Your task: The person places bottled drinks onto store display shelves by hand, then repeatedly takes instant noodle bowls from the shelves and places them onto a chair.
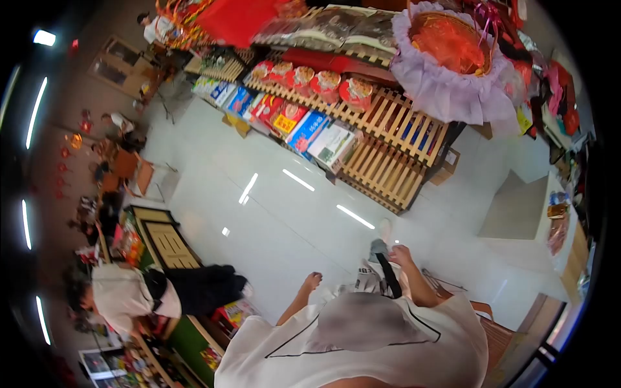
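Note:
My left hand (312,280) hangs low in front of my body over the pale floor, its fingers curled and nothing visible in them. On the right, my right hand (401,254) is closed beside a black strap (389,277) at my front; whether it grips anything is too small to tell. A printed pale item (369,278) lies against my front between the hands, near the strap. Below both arms spreads my loose white top (259,352).
Ahead stands a slatted wooden display rack (394,171) with boxes and red-lidded tubs (325,85). A basket with lilac frill (453,84) is on top. A person in a white top (123,294) is by shelves on the left. A white counter (527,220) stands right.

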The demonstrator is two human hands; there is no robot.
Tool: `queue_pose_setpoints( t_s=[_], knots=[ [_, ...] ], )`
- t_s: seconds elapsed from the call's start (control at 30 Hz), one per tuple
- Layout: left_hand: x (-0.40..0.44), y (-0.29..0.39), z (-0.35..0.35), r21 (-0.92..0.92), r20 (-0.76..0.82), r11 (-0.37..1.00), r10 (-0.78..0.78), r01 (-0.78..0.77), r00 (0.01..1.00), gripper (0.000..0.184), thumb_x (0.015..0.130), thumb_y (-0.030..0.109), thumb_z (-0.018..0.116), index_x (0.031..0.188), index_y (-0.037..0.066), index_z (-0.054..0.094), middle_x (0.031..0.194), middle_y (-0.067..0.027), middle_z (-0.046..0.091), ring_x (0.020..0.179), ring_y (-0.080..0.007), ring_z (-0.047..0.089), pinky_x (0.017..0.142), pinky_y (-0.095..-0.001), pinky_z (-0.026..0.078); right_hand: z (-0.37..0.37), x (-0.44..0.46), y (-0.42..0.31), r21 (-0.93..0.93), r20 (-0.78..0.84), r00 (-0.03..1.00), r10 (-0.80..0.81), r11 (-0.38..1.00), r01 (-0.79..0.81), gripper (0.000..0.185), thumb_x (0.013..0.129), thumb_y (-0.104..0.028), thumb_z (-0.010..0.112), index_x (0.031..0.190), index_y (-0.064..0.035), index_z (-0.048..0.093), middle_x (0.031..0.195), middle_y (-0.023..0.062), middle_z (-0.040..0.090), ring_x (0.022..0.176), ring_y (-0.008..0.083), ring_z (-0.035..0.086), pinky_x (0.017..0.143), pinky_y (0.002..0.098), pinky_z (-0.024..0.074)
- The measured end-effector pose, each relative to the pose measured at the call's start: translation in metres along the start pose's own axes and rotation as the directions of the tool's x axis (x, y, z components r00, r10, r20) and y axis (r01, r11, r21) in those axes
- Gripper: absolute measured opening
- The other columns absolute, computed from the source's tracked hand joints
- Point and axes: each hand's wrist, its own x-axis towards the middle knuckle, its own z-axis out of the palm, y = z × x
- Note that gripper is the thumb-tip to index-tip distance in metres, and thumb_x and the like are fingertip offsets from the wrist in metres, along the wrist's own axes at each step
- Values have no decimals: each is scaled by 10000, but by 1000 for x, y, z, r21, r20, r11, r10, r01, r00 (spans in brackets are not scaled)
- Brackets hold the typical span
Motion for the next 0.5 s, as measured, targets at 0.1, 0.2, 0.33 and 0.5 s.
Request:
queue_pose_setpoints(
  t_s=[0.1, 0.2, 0.33, 0.5],
  knots=[
    [24, 103, -32, -13, -6, 982, 189, -189, 982, 385, 823, 333, 458, 1061, 49, 561, 821, -51, 614, 613, -126, 521, 482, -279, 430, 8, 26, -33, 8, -79, 996, 50, 999, -49, 299, 826, -259, 539, 1035, -46, 540, 824, 106, 597, 619, 179, 577, 490, 328, 488],
    [74, 215, -64, 88, 136, 924, 360, -373, 923, 361, 852, 352, 451, 1114, 113, 519, 933, -14, 601, 687, -121, 511, 555, -267, 428, 41, 35, -119, 189, -68, 998, -13, 982, 26, 290, 829, -264, 539, 997, -29, 559, 804, 96, 590, 629, 166, 566, 499, 309, 473],
    [45, 384, -60, -197, -89, 814, 539, -546, 837, 390, 884, 384, 471, 1092, 60, 532, 883, -12, 593, 709, -101, 521, 577, -236, 422, 84, 38, -254, 152, -11, 970, -242, 959, 241, 290, 847, -302, 521, 985, -51, 571, 805, 69, 581, 655, 158, 578, 549, 259, 460],
    [51, 514, -58, -299, -167, 589, 742, -751, 649, 384, 875, 330, 510, 1138, 50, 499, 1039, -69, 559, 850, -154, 547, 702, -301, 459, 120, 86, -368, 128, -55, 925, -376, 916, 380, 316, 863, -282, 506, 1097, -73, 543, 881, 55, 582, 696, 149, 600, 550, 248, 466]
  ],
)
